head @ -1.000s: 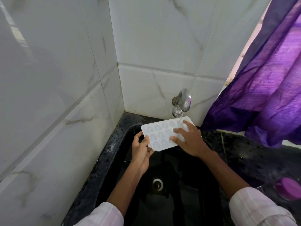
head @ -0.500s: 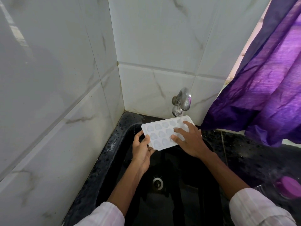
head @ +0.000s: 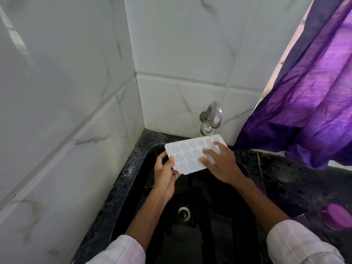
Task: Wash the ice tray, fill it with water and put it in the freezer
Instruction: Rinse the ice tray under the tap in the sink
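Note:
A white ice tray point(head: 185, 154) with heart-shaped cells is held over the black sink point(head: 133, 168), its cells facing up, just under the steel tap point(head: 210, 119). A thin stream of water falls from the tap onto the tray's far right corner. My left hand point(head: 164, 175) grips the tray's near left corner, thumb on top. My right hand point(head: 221, 162) lies over the tray's right half with its fingers spread across the cells.
The sink sits in a corner of white marble-pattern tiles, with a drain point(head: 183, 213) at its bottom. A purple curtain point(head: 308, 103) hangs at the right. On the black counter at the right stands a clear container with a purple lid point(head: 336, 216).
The tray and both hands stay in almost the same place under the tap; my right fingers have shifted slightly over the cells.

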A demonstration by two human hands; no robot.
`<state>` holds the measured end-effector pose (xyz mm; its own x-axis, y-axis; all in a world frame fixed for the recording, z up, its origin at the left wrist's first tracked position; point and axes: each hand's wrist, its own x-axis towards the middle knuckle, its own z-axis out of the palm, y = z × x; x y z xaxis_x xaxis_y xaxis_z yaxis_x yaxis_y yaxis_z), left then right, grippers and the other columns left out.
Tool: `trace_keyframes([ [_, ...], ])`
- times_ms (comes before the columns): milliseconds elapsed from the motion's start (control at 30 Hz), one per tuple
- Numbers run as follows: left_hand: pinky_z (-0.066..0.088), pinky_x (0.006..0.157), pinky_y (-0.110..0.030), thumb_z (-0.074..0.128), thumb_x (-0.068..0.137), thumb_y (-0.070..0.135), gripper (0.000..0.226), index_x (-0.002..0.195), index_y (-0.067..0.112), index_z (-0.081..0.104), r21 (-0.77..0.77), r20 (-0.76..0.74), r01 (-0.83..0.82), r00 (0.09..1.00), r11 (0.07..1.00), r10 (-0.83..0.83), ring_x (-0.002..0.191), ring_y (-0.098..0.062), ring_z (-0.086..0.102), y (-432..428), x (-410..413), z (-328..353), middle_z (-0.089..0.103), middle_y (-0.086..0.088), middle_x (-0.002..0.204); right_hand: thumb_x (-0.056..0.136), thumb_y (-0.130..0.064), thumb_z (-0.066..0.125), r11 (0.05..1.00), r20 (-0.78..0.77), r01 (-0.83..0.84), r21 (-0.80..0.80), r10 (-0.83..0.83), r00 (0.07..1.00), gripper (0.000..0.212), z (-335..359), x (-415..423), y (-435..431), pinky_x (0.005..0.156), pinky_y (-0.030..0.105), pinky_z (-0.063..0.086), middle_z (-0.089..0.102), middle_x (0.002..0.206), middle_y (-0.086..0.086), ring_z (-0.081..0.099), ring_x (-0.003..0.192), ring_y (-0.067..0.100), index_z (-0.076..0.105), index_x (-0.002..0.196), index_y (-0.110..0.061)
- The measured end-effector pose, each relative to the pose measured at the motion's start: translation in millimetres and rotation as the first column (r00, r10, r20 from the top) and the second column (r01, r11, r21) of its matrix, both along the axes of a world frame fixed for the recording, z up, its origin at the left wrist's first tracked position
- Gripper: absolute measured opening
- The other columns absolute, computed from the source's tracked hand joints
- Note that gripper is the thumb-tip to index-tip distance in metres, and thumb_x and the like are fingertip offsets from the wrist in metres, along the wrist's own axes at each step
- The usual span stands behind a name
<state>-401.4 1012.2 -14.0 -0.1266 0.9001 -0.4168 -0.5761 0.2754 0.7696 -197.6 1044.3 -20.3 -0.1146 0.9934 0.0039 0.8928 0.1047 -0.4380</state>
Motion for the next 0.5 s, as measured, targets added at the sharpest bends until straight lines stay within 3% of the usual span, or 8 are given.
trace_keyframes([
  [200,0.059,0.083,-0.047,0.051,0.103,0.008,0.025,0.125,0.020,0.054,-0.023,0.028,-0.010,1.000,1.000,0.011,0.099,-0.028,0.070,0.0,-0.7,-1.9,0.070,-0.008,0.113,0.080,-0.081,0.026,0.997,-0.044,0.018,0.080,-0.014,0.999,0.073,-0.1,2.3,2.3,0.118,0.055,0.016,0.030,0.157,0.003,0.023,0.145,0.026,0.063,0.121,-0.033],
  [300,0.059,0.083,-0.046,0.051,0.104,0.009,0.024,0.125,0.020,0.054,-0.031,0.031,-0.013,0.999,0.999,0.014,0.100,-0.028,0.070,1.7,0.2,-3.6,0.070,-0.007,0.113,0.087,-0.076,0.037,0.997,-0.019,0.010,0.076,-0.008,1.000,0.064,-2.5,2.1,1.2,0.119,0.057,0.009,0.027,0.159,0.001,0.019,0.147,0.025,0.058,0.130,-0.034],
  [500,0.059,0.085,-0.049,0.050,0.104,0.010,0.023,0.125,0.020,0.054,-0.040,0.011,0.000,1.000,0.999,0.000,0.101,-0.029,0.069,8.7,-0.9,-6.2,0.070,-0.008,0.114,0.081,-0.079,0.040,0.994,-0.093,0.014,0.112,-0.003,0.996,0.075,-11.0,7.4,-5.7,0.119,0.054,0.006,0.031,0.156,0.000,0.023,0.146,0.021,0.050,0.131,-0.024],
])
